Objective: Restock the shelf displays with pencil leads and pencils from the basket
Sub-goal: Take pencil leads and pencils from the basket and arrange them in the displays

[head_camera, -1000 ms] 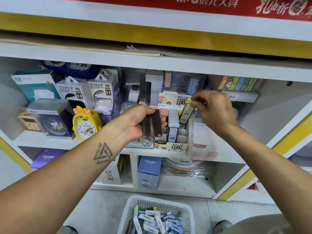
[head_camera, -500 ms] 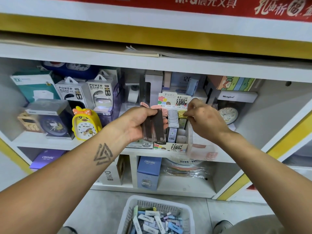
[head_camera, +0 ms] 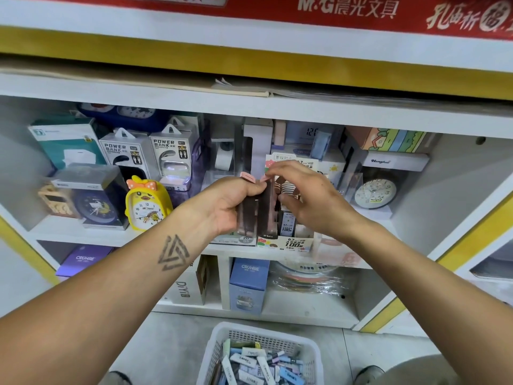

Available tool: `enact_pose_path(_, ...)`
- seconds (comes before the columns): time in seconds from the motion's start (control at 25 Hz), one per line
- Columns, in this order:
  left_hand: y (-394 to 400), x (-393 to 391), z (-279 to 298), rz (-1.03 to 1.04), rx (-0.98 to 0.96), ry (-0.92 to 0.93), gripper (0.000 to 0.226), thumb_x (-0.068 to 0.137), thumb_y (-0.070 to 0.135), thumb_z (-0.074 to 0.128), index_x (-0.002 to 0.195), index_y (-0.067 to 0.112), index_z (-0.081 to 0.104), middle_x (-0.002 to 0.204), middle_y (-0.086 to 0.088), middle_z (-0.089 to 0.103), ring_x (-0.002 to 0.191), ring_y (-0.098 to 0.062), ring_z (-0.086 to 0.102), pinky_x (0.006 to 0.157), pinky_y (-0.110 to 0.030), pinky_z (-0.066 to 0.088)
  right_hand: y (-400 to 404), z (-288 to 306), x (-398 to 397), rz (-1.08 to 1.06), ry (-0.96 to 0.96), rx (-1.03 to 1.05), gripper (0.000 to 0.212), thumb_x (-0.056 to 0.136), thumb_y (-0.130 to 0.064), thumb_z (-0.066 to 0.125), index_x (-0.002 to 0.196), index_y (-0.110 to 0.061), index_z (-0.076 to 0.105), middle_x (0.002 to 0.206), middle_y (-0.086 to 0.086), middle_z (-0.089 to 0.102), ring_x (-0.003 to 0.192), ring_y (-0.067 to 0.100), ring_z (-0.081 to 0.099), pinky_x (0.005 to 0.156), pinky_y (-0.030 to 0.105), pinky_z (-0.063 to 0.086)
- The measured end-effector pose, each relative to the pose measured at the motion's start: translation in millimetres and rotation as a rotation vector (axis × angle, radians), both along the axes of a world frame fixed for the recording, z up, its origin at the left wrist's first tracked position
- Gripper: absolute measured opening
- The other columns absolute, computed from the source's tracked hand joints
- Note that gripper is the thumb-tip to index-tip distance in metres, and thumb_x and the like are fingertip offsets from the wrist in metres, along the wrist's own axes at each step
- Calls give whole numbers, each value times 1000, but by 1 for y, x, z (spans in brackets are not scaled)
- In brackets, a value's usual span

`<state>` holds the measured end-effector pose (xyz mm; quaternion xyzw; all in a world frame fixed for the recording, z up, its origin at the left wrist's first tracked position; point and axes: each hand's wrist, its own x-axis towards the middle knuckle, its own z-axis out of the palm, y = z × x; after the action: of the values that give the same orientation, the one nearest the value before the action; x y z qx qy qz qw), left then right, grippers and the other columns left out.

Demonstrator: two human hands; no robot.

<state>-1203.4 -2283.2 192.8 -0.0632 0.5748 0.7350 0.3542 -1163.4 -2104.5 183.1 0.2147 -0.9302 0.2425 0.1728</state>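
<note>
My left hand [head_camera: 230, 202] grips a small stack of dark pencil lead cases [head_camera: 256, 215] with pink caps, held upright in front of the shelf. My right hand [head_camera: 308, 198] reaches over from the right, its fingertips pinching the pink cap of the rightmost case. Right behind both hands stands the cardboard lead display box [head_camera: 288, 243] marked 0.7 HB 100, partly hidden. On the floor below sits a white plastic basket [head_camera: 219, 345] holding several lead cases and pencils.
Power bank boxes [head_camera: 147, 154], a yellow duck clock [head_camera: 147, 204] and a blue clock box [head_camera: 91, 201] fill the shelf's left. A round white clock [head_camera: 376, 193] stands right. Blue and purple boxes sit on the lower shelf. A shoe [head_camera: 369, 375] shows by the basket.
My right hand has left the display box slot, where it put down a yellow-green case, and moved left to the stack in my left hand. The left hand stayed in place.
</note>
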Motion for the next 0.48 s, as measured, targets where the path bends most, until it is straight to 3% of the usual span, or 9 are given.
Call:
enact_pose_path(0.12, -5, 0, -1, -35, 36, 0, 20, 101, 12, 50, 95, 0, 64, 69, -12, 68, 54, -18, 64, 51, -26, 55, 1, 10, -5, 23, -68, -97, 21, 89, -4, 71, 109, -10, 73, 109, -2, 66, 101, 12, 63, 89, 25, 47)
enact_pose_path(0.2, -10, -2, -1, -38, 55, 1, 20, 101, 13, 51, 101, 0, 66, 78, -13, 70, 62, -19, 66, 55, -28, 58, 2, 18, -6, 38, -113, -194, 12, 89, -5, 73, 99, -12, 75, 98, -3, 64, 89, 11, 62, 80, 17, 44)
enact_pose_path(0.28, -19, -7, -1, -7, -2, 17, 16, 99, 17, 57, 108, 8, 67, 78, -12, 69, 66, -22, 64, 55, -32, 58, 4, 23, -5, 39, -157, -327, 8, 91, -8, 71, 97, -11, 74, 96, -4, 66, 90, 10, 63, 81, 19, 47)
enact_pose_path(0.4, -33, -15, -2, 48, -186, 72, 16, 100, 29, 53, 106, 17, 62, 65, -5, 57, 50, -16, 46, 49, -23, 39, 9, 31, -5, 33, -240, -579, 11, 95, -8, 66, 99, -16, 73, 92, -12, 74, 89, 4, 67, 78, 20, 52)
enact_pose_path(0.48, -40, -16, -1, 67, -218, 81, 19, 97, 35, 51, 97, 16, 53, 63, -4, 51, 47, -15, 38, 48, -23, 30, 10, 30, -9, -61, -177, -483, 16, 92, -11, 70, 103, -22, 72, 91, -11, 75, 87, 6, 68, 76, 23, 54)
